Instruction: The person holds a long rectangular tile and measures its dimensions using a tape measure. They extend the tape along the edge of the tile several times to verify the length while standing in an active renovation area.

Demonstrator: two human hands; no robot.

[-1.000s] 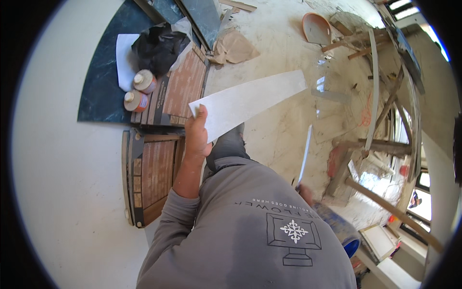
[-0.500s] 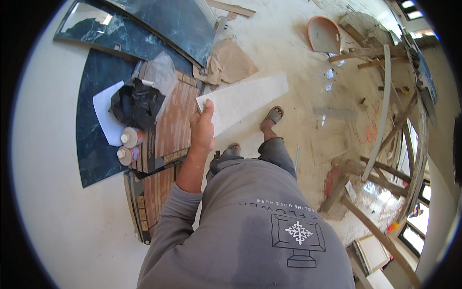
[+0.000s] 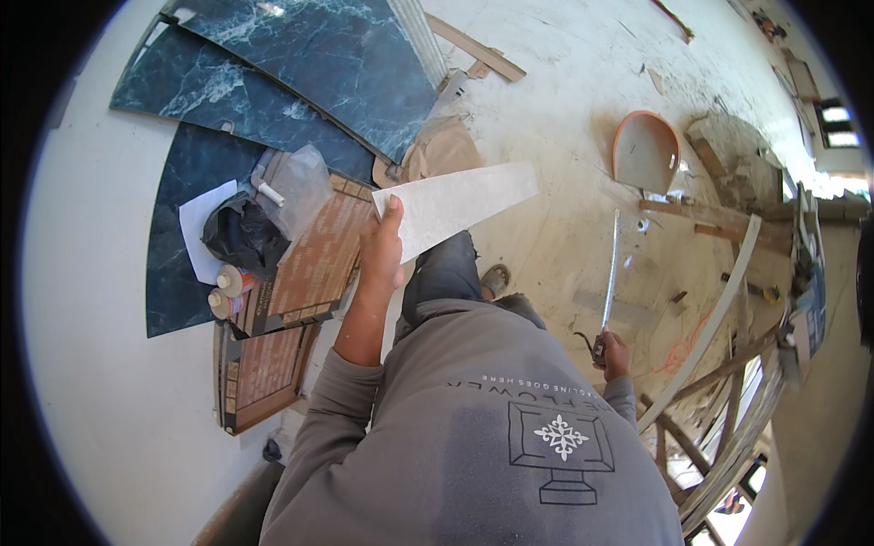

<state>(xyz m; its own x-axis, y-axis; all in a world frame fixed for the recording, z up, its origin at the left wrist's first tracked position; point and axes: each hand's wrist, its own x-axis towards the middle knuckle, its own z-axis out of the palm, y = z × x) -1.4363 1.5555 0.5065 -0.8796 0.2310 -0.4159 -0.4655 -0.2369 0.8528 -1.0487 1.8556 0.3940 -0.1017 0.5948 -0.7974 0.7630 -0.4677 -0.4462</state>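
My left hand [image 3: 382, 246] grips the near end of a pale, flat, tapering strip [image 3: 464, 202], perhaps tile or board, with the thumb on top. The strip points away to the right over my leg. Low on the right, my right hand [image 3: 616, 355] is closed around a tape measure [image 3: 599, 349]. Its metal blade [image 3: 611, 264] is drawn out and stands away from me, with its far end near an orange-rimmed basin [image 3: 645, 153].
Tile boxes [image 3: 314, 255] are stacked at left, topped by a black plastic bag [image 3: 244, 235] and two bottles [image 3: 226, 303]. Dark blue marbled slabs [image 3: 319, 55] lie beyond. Wooden poles [image 3: 728, 364] and a long pale strip [image 3: 715, 328] clutter the right.
My right hand has come into view with the extended tape measure. My legs have shifted in a step, and the view has moved over the floor. My left hand keeps its hold.
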